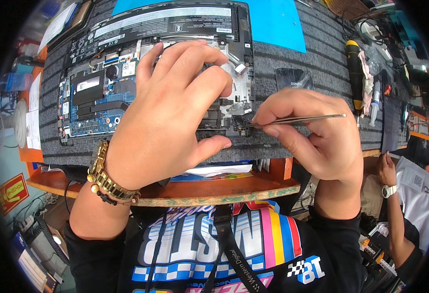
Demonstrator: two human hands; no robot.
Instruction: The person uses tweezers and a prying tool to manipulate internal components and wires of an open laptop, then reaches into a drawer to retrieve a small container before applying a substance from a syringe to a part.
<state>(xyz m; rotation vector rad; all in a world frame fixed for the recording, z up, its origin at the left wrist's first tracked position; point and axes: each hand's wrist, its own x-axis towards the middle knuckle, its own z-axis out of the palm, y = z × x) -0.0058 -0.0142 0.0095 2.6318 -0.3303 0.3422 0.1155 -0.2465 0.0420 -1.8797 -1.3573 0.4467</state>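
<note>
An opened laptop chassis point(239, 93) lies on a grey striped mat point(302, 68), showing a black battery point(160, 22) along its far side and a blue circuit board point(87, 119) at its left. My left hand point(170, 107) rests across the middle of it, fingers apart and bent, thumb out toward the near edge. My right hand point(312, 136) pinches metal tweezers point(326, 116) between thumb and forefinger, their tips at small black parts near the chassis's lower right corner, partly hidden by the fingers.
A blue sheet point(280, 24) lies behind the laptop. A yellow-black screwdriver point(354, 73), a syringe point(374, 107) and cables point(366, 24) are on the right. Papers point(32, 127) are at the left. Another person's arm point(399, 229) with a pale watch is at the far right, beside an orange wooden edge point(165, 190).
</note>
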